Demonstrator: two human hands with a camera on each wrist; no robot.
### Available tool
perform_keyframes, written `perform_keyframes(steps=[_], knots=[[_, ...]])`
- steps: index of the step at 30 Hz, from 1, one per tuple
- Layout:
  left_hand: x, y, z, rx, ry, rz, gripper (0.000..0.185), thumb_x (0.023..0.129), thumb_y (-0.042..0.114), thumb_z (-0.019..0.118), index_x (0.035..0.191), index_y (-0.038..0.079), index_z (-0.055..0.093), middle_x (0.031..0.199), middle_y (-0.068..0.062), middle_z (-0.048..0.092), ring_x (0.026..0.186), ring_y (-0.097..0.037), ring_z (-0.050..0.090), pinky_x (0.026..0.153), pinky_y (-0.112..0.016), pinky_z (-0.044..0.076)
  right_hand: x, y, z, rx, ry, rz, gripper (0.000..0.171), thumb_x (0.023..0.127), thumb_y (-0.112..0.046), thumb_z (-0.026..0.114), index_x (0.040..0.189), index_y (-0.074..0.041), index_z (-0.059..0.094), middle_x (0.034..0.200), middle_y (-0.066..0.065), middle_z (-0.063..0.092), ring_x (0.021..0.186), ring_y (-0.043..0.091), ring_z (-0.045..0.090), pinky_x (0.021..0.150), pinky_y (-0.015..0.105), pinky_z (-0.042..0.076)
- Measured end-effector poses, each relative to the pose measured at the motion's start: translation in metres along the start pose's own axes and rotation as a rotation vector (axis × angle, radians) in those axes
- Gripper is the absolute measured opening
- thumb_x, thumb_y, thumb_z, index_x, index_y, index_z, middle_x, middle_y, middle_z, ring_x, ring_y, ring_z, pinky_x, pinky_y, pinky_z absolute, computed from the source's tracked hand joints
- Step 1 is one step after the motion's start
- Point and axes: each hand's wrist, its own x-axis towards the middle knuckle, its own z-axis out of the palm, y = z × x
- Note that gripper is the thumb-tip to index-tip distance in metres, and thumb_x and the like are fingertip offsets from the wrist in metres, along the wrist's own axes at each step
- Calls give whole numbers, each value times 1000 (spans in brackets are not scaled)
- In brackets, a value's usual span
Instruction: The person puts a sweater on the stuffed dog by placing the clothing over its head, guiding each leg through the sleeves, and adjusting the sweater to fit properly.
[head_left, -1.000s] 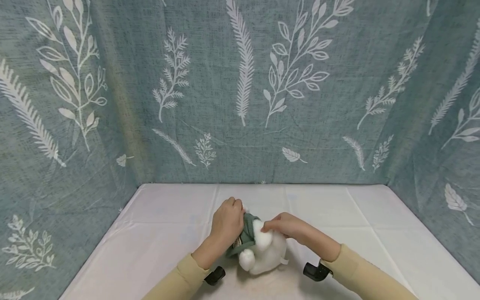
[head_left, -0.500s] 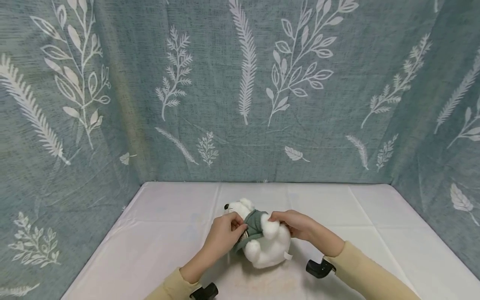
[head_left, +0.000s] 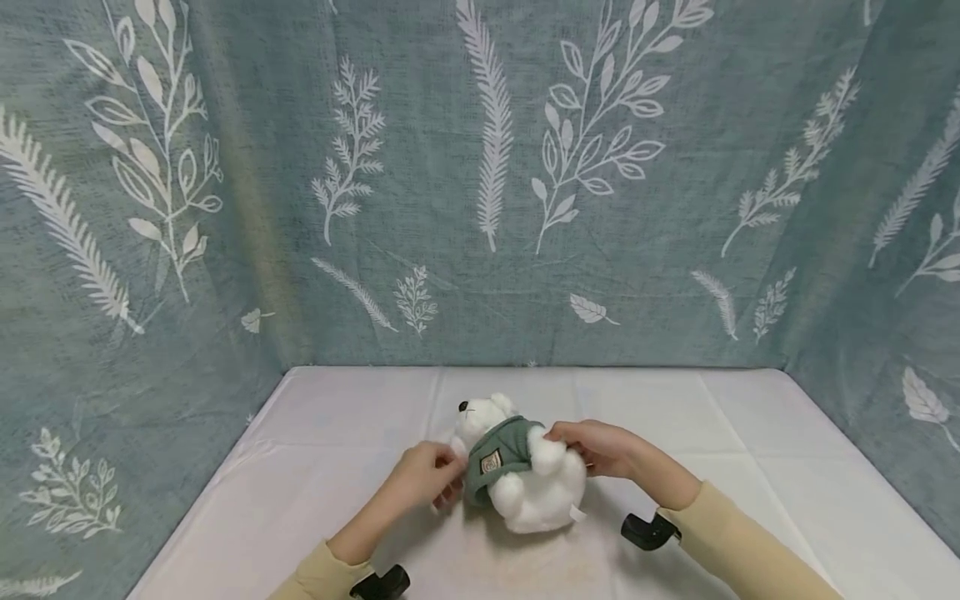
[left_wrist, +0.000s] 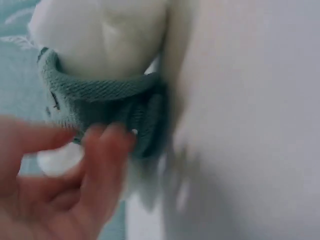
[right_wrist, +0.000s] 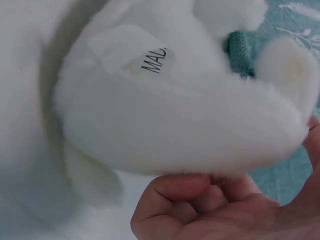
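Observation:
A white plush bear [head_left: 543, 496] in a green knitted sweater [head_left: 512, 443] lies on its back, its head toward the far left. A small square patch [head_left: 491, 461] shows on the sweater's front. My right hand [head_left: 600, 446] grips the bear by a hind leg; in the right wrist view the thumb is at the foot and curled fingers [right_wrist: 185, 187] are under the leg. Beside the sweater's left side, my left hand [head_left: 429, 477] has its fingers loosely bent. In the left wrist view its blurred thumb and fingertips [left_wrist: 107, 142] stand apart in front of the knit.
The bear is on a table with a white cloth [head_left: 675, 417]. A blue-green curtain [head_left: 442, 183] with white leaf prints stands behind and at both sides. A printed white tag [right_wrist: 155, 60] hangs off the bear's rear. Black wrist mounts [head_left: 651, 531] sit under the sleeves.
My left hand has come off the sweater's front and moved left and down, uncovering the bear's face and the patch. My right hand has kept its grip, and the bear has shifted slightly right.

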Motion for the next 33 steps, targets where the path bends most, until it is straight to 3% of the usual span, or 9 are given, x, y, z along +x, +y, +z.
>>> perform_keyframes(steps=[3, 5, 10, 15, 20, 24, 29, 33], knots=[[-4, -6, 5, -190, -224, -44, 25, 94, 10, 49, 82, -8, 61, 70, -19, 68, 53, -13, 63, 53, -31, 55, 1, -3, 0, -44, 4, -19, 21, 86, -35, 61, 84, -14, 62, 77, -3, 55, 72, 11, 52, 68, 26, 44], [-4, -8, 12, -319, -284, -72, 25, 93, 8, 45, 89, -11, 60, 75, -23, 69, 58, -14, 66, 58, -31, 57, 0, -5, 0, -97, 54, -55, 26, 86, -37, 64, 91, -12, 61, 82, -2, 55, 76, 12, 51, 69, 27, 44], [-2, -5, 23, -528, -272, -160, 33, 92, 15, 46, 108, -12, 57, 90, -20, 70, 74, -16, 68, 69, -29, 57, -3, -13, 6, -317, 207, -137, 45, 86, -49, 64, 111, -11, 60, 111, 5, 60, 100, 19, 57, 81, 38, 47], [-1, 2, 31, -622, -225, -192, 38, 92, 20, 52, 111, -12, 53, 91, -13, 68, 80, -14, 67, 74, -25, 56, -7, -19, 11, -431, 242, -146, 51, 88, -55, 57, 117, -13, 62, 119, 7, 61, 112, 26, 56, 90, 45, 46], [1, 12, 35, -622, -132, -156, 24, 91, 16, 53, 97, -7, 52, 87, -13, 65, 75, -13, 66, 71, -24, 55, -11, -20, 8, -404, 251, -125, 51, 90, -52, 56, 118, -9, 62, 116, 7, 62, 110, 23, 56, 89, 44, 46], [5, 20, 33, -556, -32, -155, 21, 92, 15, 55, 93, -6, 53, 85, -9, 63, 73, -12, 64, 73, -29, 55, -12, -18, 5, -320, 225, -109, 52, 91, -47, 58, 122, -5, 58, 115, 8, 60, 103, 20, 58, 87, 40, 49], [12, 31, 24, -396, 100, -156, 32, 91, 18, 60, 104, -10, 56, 85, -8, 63, 73, -12, 60, 71, -31, 53, -11, -12, 3, -114, 110, -126, 51, 94, -33, 57, 126, 6, 48, 113, 11, 58, 96, 15, 59, 88, 35, 51], [17, 39, 14, -270, 142, -131, 37, 89, 26, 65, 109, -4, 59, 90, -9, 65, 80, -15, 59, 71, -32, 50, -11, -3, 5, 91, -13, -155, 45, 93, -20, 58, 122, 10, 41, 108, 10, 58, 91, 12, 62, 87, 31, 52]])
